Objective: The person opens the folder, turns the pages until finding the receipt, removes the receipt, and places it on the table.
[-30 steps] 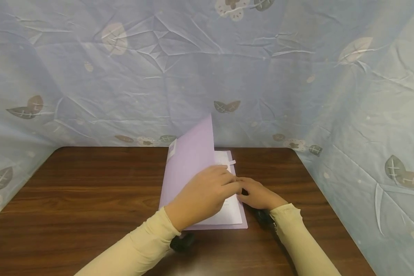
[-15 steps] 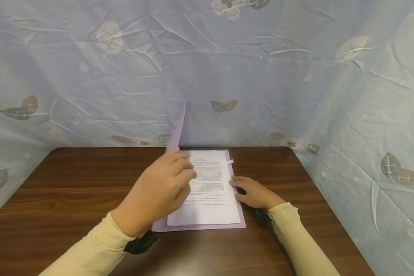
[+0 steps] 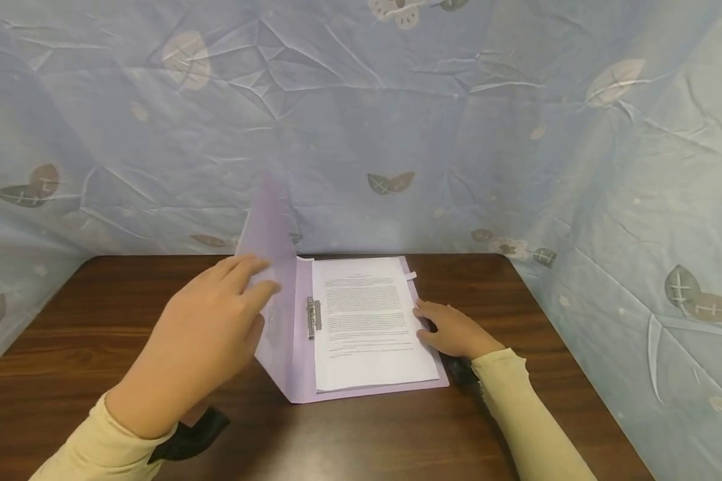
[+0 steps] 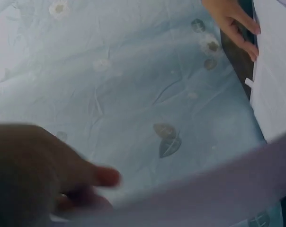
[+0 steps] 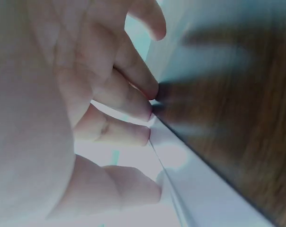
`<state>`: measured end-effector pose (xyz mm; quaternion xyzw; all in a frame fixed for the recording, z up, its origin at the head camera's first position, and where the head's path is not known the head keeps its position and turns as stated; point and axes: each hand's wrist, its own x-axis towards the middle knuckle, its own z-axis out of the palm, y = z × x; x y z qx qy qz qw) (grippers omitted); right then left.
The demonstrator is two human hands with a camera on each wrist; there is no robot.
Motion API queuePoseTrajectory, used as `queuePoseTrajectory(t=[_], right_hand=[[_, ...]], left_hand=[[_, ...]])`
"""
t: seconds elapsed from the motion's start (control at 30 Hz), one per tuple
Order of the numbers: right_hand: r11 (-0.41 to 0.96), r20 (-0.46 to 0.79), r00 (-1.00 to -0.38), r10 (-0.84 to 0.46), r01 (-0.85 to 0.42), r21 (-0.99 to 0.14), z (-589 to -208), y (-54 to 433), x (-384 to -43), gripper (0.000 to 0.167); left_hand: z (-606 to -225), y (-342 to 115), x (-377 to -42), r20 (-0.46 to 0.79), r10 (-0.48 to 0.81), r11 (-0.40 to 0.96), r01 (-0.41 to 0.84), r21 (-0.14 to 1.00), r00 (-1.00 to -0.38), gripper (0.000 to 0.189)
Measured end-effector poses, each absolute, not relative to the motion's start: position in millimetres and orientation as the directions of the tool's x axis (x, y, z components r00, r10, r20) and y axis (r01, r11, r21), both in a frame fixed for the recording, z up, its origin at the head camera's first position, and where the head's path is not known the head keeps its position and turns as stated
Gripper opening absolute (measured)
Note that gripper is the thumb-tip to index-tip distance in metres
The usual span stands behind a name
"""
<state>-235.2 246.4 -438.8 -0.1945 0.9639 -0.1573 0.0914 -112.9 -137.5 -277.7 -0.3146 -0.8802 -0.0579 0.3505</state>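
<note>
A lilac folder point(image 3: 303, 374) lies on the table with its cover point(image 3: 279, 321) standing tilted up at the left. Printed white sheets point(image 3: 367, 361) lie inside, beside a metal clip point(image 3: 311, 317) near the spine. My left hand point(image 3: 201, 327) is at the raised cover, fingers loosely extended and overlapping its inner face. In the left wrist view the cover blurs and partly hides those fingertips. My right hand point(image 3: 457, 331) rests at the folder's right edge; in the right wrist view its fingertips point(image 5: 143, 135) touch the edge of the sheets and folder.
The dark wood table point(image 3: 367, 441) extends around the folder. A pale blue patterned cloth point(image 3: 361, 120) hangs behind it and along the sides. A small white tab point(image 3: 411, 275) sticks out of the folder's right side. Dark straps point(image 3: 192, 434) sit at the wrists.
The cover has swung left, uncovering the printed sheets and the clip. My left hand has moved left along with it. The right hand stays at the right edge as the folder shifts slightly right.
</note>
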Motion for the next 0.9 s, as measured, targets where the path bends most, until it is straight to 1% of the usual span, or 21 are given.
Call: queuePoseTrajectory(t=[0.13,0.27,0.3,0.37,0.47,0.63,0.8,0.9], right_hand=[[0.865,-0.13,-0.902,-0.411,-0.341,-0.369,-439,249,-235,0.06],[0.856,-0.135,-0.897,-0.422,-0.344,-0.386,-438,248,-234,0.061],[0.851,-0.131,-0.894,-0.427,-0.349,-0.392,-438,248,-234,0.061],[0.846,-0.128,-0.891,-0.435,-0.357,-0.395,-437,247,-233,0.061],[0.846,-0.132,-0.888,-0.44,-0.36,-0.394,-437,246,-231,0.06],[0.848,-0.14,-0.887,-0.439,-0.358,-0.391,-437,245,-230,0.06],[0.848,-0.134,-0.889,-0.438,-0.359,-0.391,-438,246,-231,0.06],[0.852,-0.138,-0.891,-0.433,-0.355,-0.386,-440,246,-230,0.06]], left_hand=[[-281,-153,-105,0.57,0.439,0.869,0.489,-0.073,-0.694,0.038],[-292,-172,-101,0.397,0.352,0.934,0.347,-0.086,-0.848,0.059],[-295,-176,-101,0.355,0.325,0.945,0.313,-0.094,-0.876,0.063],[-301,-186,-102,0.293,0.283,0.959,0.263,-0.104,-0.913,0.068],[-311,-200,-104,0.222,0.229,0.973,0.214,-0.09,-0.948,0.068],[-328,-214,-109,0.132,0.196,0.98,0.188,-0.068,-0.972,0.065],[-354,-220,-126,0.104,0.231,0.973,0.229,-0.029,-0.967,0.064],[-369,-219,-136,0.075,0.273,0.962,0.274,0.006,-0.959,0.065]])
